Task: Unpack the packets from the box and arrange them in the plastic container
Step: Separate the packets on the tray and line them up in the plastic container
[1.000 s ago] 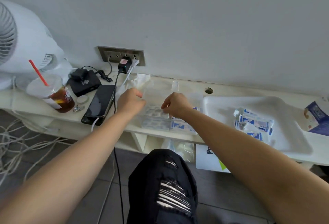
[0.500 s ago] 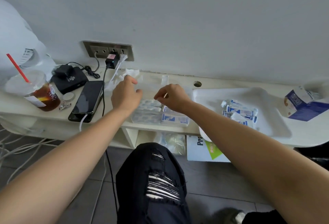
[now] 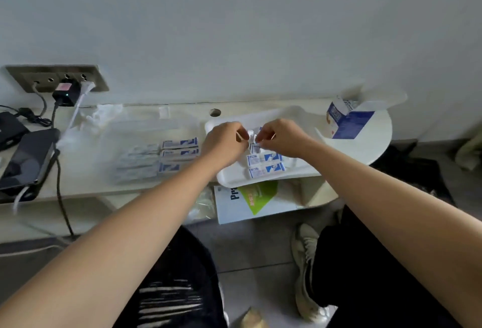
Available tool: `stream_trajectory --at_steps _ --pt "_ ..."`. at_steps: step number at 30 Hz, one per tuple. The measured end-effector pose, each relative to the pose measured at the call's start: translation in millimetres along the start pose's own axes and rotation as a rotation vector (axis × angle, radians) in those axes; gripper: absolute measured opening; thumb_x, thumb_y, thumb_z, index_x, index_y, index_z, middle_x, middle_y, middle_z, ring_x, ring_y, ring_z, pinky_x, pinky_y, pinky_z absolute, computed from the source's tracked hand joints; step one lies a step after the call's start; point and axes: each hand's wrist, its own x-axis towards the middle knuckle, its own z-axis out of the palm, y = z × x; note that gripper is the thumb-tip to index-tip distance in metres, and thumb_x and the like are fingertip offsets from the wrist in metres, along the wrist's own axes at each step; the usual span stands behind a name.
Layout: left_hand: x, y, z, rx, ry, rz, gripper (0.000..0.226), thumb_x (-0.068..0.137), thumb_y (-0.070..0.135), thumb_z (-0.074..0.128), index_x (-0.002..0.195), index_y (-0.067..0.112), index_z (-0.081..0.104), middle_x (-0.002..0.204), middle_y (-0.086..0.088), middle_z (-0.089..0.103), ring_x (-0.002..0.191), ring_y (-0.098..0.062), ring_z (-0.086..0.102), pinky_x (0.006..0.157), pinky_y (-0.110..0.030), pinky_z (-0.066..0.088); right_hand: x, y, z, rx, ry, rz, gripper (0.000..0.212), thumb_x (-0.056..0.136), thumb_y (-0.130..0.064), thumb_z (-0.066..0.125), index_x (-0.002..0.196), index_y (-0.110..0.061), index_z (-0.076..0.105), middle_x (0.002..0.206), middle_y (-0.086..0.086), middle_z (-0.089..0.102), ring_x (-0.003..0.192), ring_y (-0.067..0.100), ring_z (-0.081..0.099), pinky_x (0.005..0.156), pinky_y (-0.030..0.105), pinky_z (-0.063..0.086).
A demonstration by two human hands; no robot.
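1. Pale grey wall behind a cream worktop (image 3: pixel 83 181). One wall socket strip (image 3: pixel 57 78) with one black charger (image 3: pixel 66 92) plugged in. One phone (image 3: pixel 26 160) lies at the far left.
2. One clear plastic container (image 3: pixel 135 132) sits mid-worktop. It holds six arranged packets (image 3: pixel 180 152) in two columns of three. The right column is blue-white; the left is pale and blurred through the plastic.
3. One white tray (image 3: pixel 232 180) sits just right of the container. Two loose packets (image 3: pixel 264 164) lie flat near its front edge, and a third is partly hidden under the hands.
4. One blue-white box (image 3: pixel 347 119) stands at the right end of the worktop, well apart from the container.
5. Left hand (image 3: pixel 225 142) and right hand (image 3: pixel 283 138) are both over the tray with fingers curled. Each grip is narrow, thumb and forefinger tips pinching one pinched packet (image 3: pixel 251 135) between the two hands, just above the tray.
6. Half a second ago both hands were over the clear container; now they are over the tray to its right. The view has swung right too.
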Motion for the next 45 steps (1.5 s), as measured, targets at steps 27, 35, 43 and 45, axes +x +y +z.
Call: stream_trajectory --at_steps 27,35,43,45 --pt "20.5 -8.8 43.6 0.252 -0.312 -0.124 0.049 0.072 0.035 0.080 0.111 0.020 0.053 0.103 0.002 0.057 0.093 -0.018 0.056 0.073 -0.028 0.044 6.2 60.3 12.7 -0.094 0.070 -0.015 0.020 0.086 -0.026 0.068 0.101 -0.012 0.069 0.095 0.007 0.066 0.082 0.023 0.058 0.071 0.031 0.048" --pt "11.9 -5.1 51.1 0.243 -0.345 -0.131 0.032 0.073 0.041 0.079 0.095 0.024 0.062 0.097 0.004 0.063 0.087 -0.015 0.061 0.078 -0.030 0.051 1.7 65.1 4.4 0.056 0.076 0.025 0.017 0.089 -0.021 0.064 0.104 -0.014 0.071 0.094 0.006 0.070 0.074 0.017 0.054 0.052 0.015 0.035" --pt "16.6 1.0 52.7 0.261 -0.368 -0.123 0.021 0.074 0.028 0.080 0.075 0.025 0.059 0.092 0.001 0.066 0.084 -0.018 0.062 0.072 -0.028 0.048 2.8 61.1 -5.8 0.192 0.196 -0.020 0.017 0.089 -0.014 0.061 0.102 -0.015 0.072 0.090 0.002 0.066 0.074 0.011 0.052 0.054 0.006 0.035" --pt "18.8 -1.7 48.5 0.190 -0.375 -0.143 0.022 0.072 0.024 0.082 0.072 0.025 0.060 0.087 0.002 0.067 0.083 -0.016 0.062 0.070 -0.026 0.044 0.1 60.0 -7.5 0.240 0.128 -0.029 0.013 0.088 -0.017 0.063 0.097 -0.017 0.072 0.088 0.003 0.067 0.074 0.013 0.053 0.058 0.015 0.039"
